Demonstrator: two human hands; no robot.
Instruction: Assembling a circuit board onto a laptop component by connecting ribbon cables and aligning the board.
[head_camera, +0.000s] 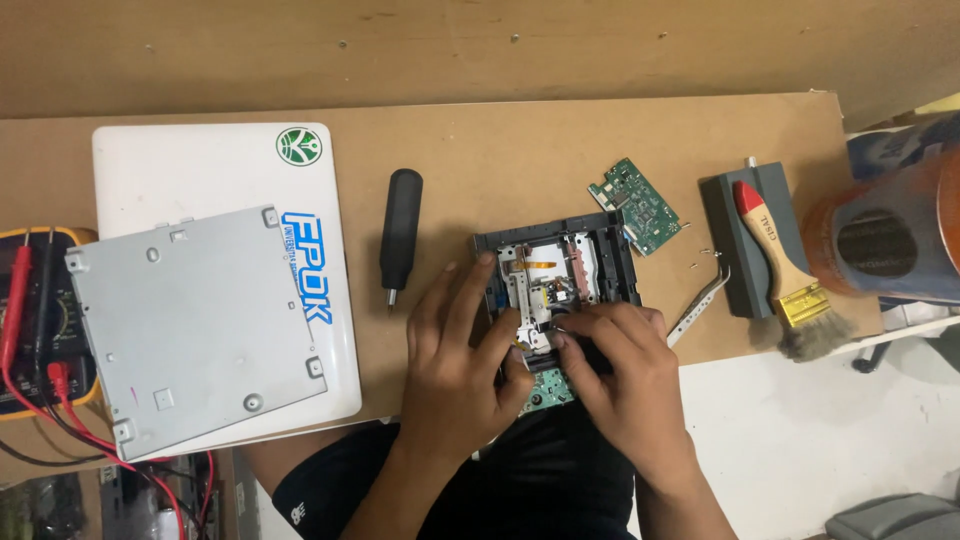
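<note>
Below, both hands pinched the opened disc drive mechanism (556, 280) at the table's near edge: the left hand (462, 350) curled, fingertips on its metal frame, the right hand (620, 360) arched over its front. A black screwdriver (399, 235) lay at nine o'clock, tweezers (700, 305) at three.

At the left of the frame a grey metal cover plate (195, 325) lies on a white laptop (215, 170), with a multimeter (40, 320) and red leads at the left edge. A black screwdriver (400, 235) lies centre; a green circuit board (640, 205), tweezers (700, 305) and a paintbrush (780, 260) on a grey block (725, 240) sit right.
</note>
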